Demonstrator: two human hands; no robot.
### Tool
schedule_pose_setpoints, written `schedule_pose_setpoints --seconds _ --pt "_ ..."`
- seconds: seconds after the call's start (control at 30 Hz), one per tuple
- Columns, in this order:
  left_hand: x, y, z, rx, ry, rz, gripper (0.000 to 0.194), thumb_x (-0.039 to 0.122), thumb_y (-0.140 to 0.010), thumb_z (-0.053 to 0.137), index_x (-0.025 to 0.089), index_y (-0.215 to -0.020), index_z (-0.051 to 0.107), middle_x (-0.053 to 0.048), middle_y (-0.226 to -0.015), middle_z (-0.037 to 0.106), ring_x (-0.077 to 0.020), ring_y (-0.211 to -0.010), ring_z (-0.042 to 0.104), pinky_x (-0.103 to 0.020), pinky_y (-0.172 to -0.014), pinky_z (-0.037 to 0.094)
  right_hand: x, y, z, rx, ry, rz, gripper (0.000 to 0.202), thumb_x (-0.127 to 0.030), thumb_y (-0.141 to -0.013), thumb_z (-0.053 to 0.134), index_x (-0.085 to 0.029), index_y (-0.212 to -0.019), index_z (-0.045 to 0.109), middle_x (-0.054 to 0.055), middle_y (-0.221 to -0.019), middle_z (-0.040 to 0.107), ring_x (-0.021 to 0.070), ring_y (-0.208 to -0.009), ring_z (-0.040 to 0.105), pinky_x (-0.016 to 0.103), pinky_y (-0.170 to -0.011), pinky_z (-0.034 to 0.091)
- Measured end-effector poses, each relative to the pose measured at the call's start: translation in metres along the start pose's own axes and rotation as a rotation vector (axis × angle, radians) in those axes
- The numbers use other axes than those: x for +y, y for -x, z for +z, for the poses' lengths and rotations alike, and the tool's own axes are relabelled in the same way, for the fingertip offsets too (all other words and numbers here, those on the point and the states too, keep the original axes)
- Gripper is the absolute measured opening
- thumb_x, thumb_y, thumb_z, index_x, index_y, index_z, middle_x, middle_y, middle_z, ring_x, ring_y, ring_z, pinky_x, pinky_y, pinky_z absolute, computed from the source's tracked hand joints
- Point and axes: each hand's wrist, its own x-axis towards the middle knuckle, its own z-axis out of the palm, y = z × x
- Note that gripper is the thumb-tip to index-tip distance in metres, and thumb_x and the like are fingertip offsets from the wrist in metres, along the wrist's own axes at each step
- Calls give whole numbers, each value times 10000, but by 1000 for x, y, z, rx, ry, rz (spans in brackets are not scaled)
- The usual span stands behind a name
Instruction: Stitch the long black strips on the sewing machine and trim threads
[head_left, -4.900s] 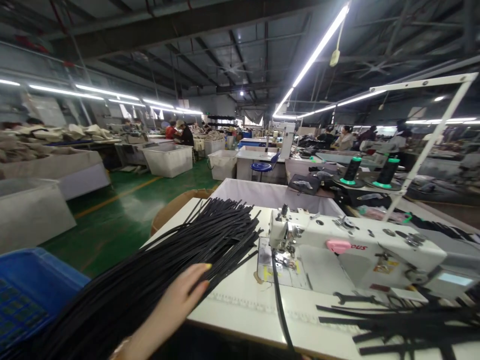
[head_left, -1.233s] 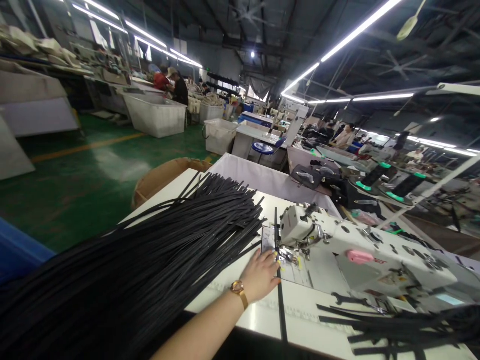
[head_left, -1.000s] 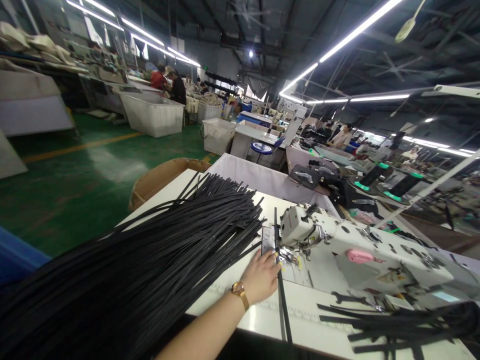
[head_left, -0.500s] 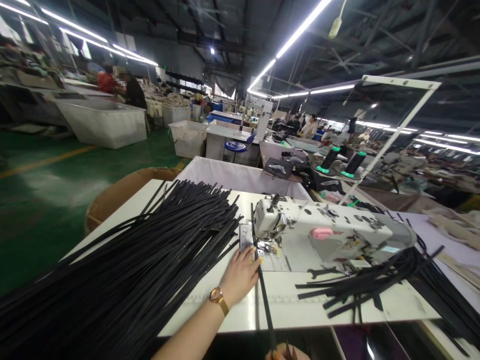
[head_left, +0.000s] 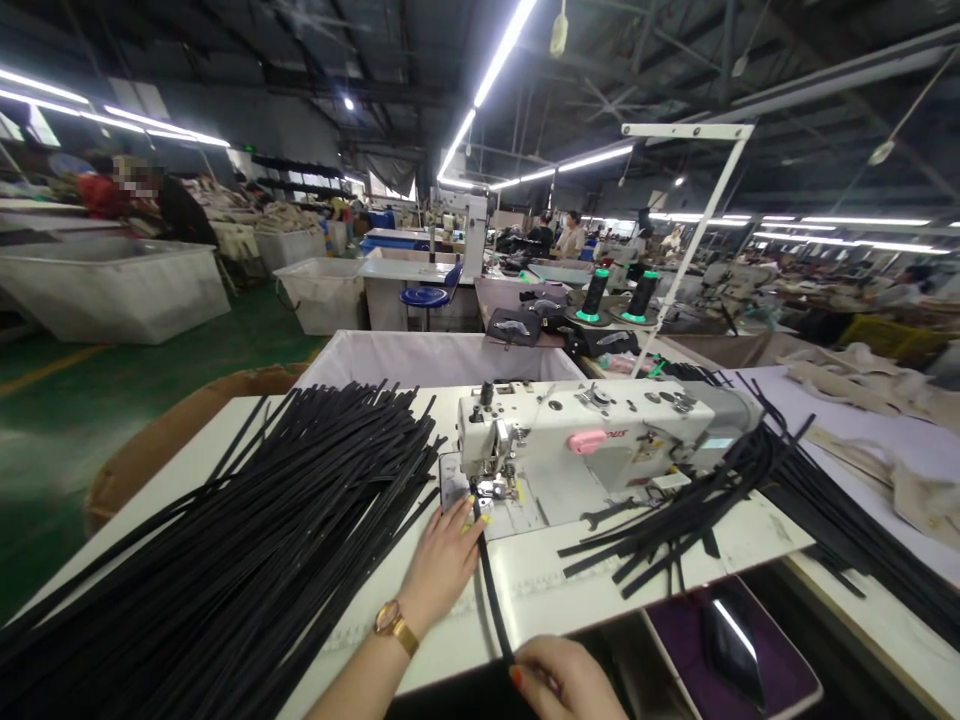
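Observation:
My left hand (head_left: pixel 444 555), with a gold watch at the wrist, lies on the white table beside the needle area of the sewing machine (head_left: pixel 585 440). Its fingers are spread, with the fingertips on a narrow black strip (head_left: pixel 491 595). From the presser foot the strip runs toward the table's front edge. There my right hand (head_left: pixel 562 680) pinches its near end between thumb and fingers. A large pile of black strips (head_left: pixel 285 520) covers the table's left side. More black strips (head_left: pixel 675 520) lie in front of the machine's right part.
A wrench (head_left: pixel 611 512) lies by the machine. A phone (head_left: pixel 731 650) rests on a purple surface below the table edge at right. Behind the table stand a white-lined bin (head_left: pixel 442 358) and thread cones (head_left: pixel 594 295). People work at far left and in the background.
The view has turned right. My right hand has come further into view at the front edge, holding the strip's near end. My left hand stays by the needle area.

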Motion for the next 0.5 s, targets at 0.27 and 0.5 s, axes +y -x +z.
schedule_pose_setpoints --seconds 0.27,0.5 --pt "0 -1 3 3 -44 18 429 137 -927 442 232 -1330 556 -124 -1459 491 -298 -1374 416 -541 -1119 362 1 -33 -35 214 124 73 207 -429 -929 476 -237 -918 553 -13 -752 645 174 -702 601 251 -644 377" --pt "1 -2 3 4 -32 26 416 124 -925 449 199 -1315 572 -143 -1435 514 -301 -1353 442 -547 -1112 366 9 -66 -30 259 268 80 193 -357 -980 376 -239 -994 528 27 -842 713 230 -793 682 275 -657 378"
